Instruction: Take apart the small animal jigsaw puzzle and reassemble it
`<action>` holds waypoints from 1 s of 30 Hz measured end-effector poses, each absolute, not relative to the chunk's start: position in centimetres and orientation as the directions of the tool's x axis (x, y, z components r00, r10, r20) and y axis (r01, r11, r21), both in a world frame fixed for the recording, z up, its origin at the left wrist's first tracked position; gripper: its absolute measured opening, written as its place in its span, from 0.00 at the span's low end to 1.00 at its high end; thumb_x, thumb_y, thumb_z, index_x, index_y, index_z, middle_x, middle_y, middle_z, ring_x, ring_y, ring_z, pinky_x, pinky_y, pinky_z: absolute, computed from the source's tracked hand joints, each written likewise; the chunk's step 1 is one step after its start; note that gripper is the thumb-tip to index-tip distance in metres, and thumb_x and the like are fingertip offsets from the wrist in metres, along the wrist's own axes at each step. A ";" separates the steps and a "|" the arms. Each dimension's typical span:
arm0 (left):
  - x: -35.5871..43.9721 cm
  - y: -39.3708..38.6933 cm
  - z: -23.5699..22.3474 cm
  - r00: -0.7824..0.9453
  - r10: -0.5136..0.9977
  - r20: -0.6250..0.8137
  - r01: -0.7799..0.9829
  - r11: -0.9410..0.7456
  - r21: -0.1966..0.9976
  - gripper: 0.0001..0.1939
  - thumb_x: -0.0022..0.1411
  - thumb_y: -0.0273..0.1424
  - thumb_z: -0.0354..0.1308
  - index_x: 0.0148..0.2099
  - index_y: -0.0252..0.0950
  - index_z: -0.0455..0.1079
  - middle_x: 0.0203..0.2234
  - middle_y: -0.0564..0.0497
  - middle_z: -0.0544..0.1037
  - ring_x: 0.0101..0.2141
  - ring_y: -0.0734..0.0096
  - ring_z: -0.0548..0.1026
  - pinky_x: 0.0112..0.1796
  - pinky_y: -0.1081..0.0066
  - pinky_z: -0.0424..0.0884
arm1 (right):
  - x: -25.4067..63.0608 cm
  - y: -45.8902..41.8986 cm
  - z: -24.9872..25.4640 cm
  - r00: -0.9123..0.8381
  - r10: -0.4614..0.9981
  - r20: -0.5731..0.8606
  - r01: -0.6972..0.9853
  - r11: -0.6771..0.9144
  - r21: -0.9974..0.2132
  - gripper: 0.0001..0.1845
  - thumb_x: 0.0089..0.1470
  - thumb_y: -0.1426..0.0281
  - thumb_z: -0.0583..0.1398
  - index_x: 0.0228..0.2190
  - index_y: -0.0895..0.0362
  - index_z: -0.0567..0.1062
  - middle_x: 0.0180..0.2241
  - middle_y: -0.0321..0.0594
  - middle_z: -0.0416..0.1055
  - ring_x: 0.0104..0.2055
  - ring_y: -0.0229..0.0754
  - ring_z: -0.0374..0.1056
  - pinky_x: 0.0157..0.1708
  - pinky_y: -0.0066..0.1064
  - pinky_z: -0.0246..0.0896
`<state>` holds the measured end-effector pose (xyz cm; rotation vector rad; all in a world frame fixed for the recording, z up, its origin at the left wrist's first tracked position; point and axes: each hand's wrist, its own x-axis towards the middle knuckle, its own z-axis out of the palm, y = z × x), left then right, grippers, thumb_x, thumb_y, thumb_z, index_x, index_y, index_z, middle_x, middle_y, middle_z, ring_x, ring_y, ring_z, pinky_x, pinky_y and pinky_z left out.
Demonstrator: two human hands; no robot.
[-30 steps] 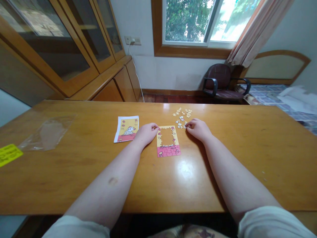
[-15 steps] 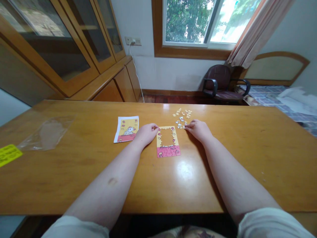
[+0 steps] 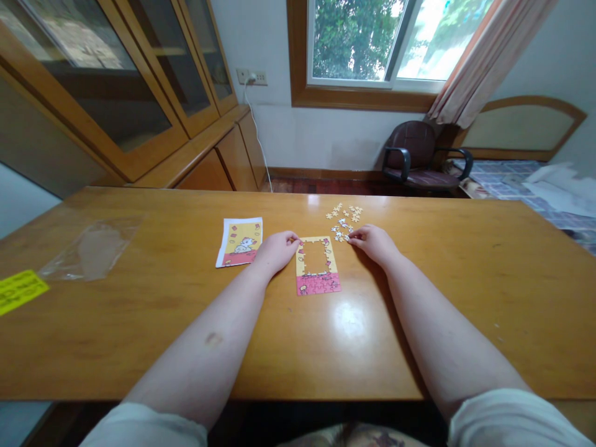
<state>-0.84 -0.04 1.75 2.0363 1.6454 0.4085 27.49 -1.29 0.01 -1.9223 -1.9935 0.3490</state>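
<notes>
A partly assembled jigsaw puzzle (image 3: 319, 284) lies on the table, its yellow and pink border joined around an open middle. At its upper left corner rests my left hand (image 3: 278, 249), fingers curled together with the tips on the edge. My right hand (image 3: 374, 241) is closed in a pinch at the near side of the loose white-patterned puzzle pieces (image 3: 341, 230); its fingertips are on a piece there, partly hidden by them. Farther back lie several plain pieces (image 3: 356, 212), tan side up. A picture sheet (image 3: 239, 241) with a white animal lies left of the puzzle, partly behind my left hand.
On the wooden table (image 3: 162, 323), a clear plastic bag (image 3: 95, 248) and a yellow label (image 3: 21, 292) lie at the left. Beyond the table stand a glass-door cabinet (image 3: 186, 124), an office chair (image 3: 414, 152) and a bed (image 3: 512, 180).
Both hands keep nearly the same place, left at the puzzle's corner and right at the loose pieces. The whole view shifts very slightly.
</notes>
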 end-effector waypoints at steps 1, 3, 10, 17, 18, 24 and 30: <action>-0.8 -0.1 1.7 0.230 0.971 -0.071 0.825 -0.156 0.543 0.15 0.60 0.39 0.52 0.41 0.41 0.77 0.33 0.50 0.80 0.36 0.62 0.75 0.32 0.69 0.64 | 27.4 -1.3 0.1 -0.008 0.997 0.075 0.907 0.039 -0.420 0.07 0.52 0.66 0.64 0.34 0.54 0.82 0.35 0.40 0.75 0.36 0.40 0.70 0.36 0.28 0.61; -0.8 -0.1 1.7 0.230 0.971 -0.070 0.825 -0.156 0.542 0.14 0.60 0.39 0.52 0.41 0.42 0.77 0.33 0.50 0.80 0.35 0.62 0.75 0.33 0.69 0.64 | 27.3 -1.3 0.1 0.005 0.997 0.072 0.903 0.027 -0.429 0.07 0.51 0.66 0.64 0.33 0.55 0.81 0.33 0.39 0.75 0.34 0.40 0.69 0.34 0.28 0.61; -0.9 0.1 1.6 0.236 0.969 -0.068 0.827 -0.163 0.539 0.14 0.60 0.38 0.52 0.42 0.41 0.77 0.36 0.49 0.81 0.36 0.62 0.75 0.34 0.69 0.66 | 27.2 -1.7 0.2 -0.021 0.996 0.089 0.907 0.056 -0.417 0.09 0.50 0.63 0.64 0.28 0.55 0.80 0.30 0.38 0.74 0.31 0.39 0.67 0.31 0.28 0.59; -0.9 0.1 1.4 0.233 0.970 -0.067 0.825 -0.161 0.542 0.13 0.60 0.38 0.53 0.41 0.42 0.77 0.37 0.50 0.81 0.38 0.61 0.75 0.36 0.69 0.67 | 25.0 -3.6 5.2 -0.147 0.965 0.217 0.883 0.227 -0.410 0.05 0.50 0.66 0.64 0.30 0.53 0.81 0.30 0.37 0.74 0.32 0.38 0.68 0.34 0.28 0.60; -0.8 0.1 1.4 0.233 0.970 -0.065 0.824 -0.161 0.543 0.13 0.60 0.38 0.53 0.41 0.42 0.77 0.37 0.50 0.81 0.38 0.61 0.75 0.36 0.68 0.67 | 24.5 -4.0 5.9 -0.187 0.956 0.226 0.881 0.265 -0.393 0.05 0.50 0.66 0.64 0.30 0.53 0.81 0.30 0.37 0.74 0.33 0.38 0.69 0.35 0.28 0.60; -0.7 0.0 1.5 0.236 0.969 -0.070 0.830 -0.163 0.534 0.14 0.60 0.39 0.52 0.41 0.42 0.76 0.36 0.50 0.81 0.36 0.62 0.75 0.33 0.69 0.64 | 21.3 -5.9 5.4 -0.385 0.919 0.085 0.859 0.391 -0.330 0.06 0.51 0.67 0.63 0.30 0.52 0.81 0.32 0.38 0.75 0.34 0.39 0.70 0.35 0.29 0.62; -0.6 0.1 1.4 0.227 0.971 -0.077 0.840 -0.155 0.520 0.14 0.59 0.40 0.51 0.40 0.43 0.76 0.34 0.50 0.80 0.35 0.62 0.75 0.31 0.69 0.62 | 20.6 -6.0 2.9 -0.470 0.882 0.040 0.806 0.447 -0.387 0.08 0.53 0.69 0.61 0.33 0.55 0.81 0.34 0.39 0.75 0.35 0.39 0.71 0.36 0.28 0.63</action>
